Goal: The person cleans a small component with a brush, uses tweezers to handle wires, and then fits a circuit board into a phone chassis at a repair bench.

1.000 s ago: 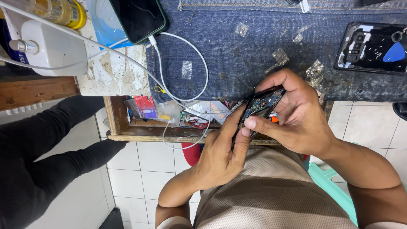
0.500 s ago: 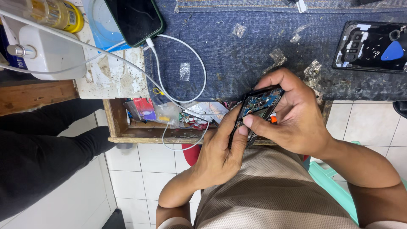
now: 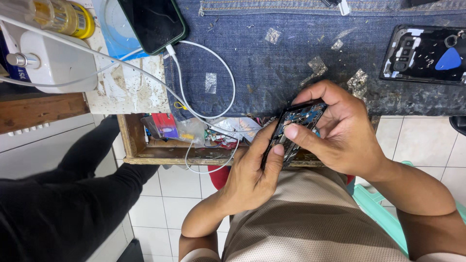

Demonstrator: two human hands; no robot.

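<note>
The dark-clothed leg point(image 3: 73, 194) at lower left has swung further into frame, while at centre the left hand point(image 3: 252, 177) and right hand point(image 3: 347, 131) stay clamped together on the opened phone point(image 3: 297, 127), held above the cluttered wooden drawer point(image 3: 145, 150).

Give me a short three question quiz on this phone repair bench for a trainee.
1. True or false: both hands grip the opened phone.
2. What plugs into the dark phone lying screen up? A) white cable B) red clip C) nothing
3. What lies on the detached back cover?

Key: 1 true, the left hand and right hand hold it. 2 A, the white cable. 3 a blue pick.
</note>
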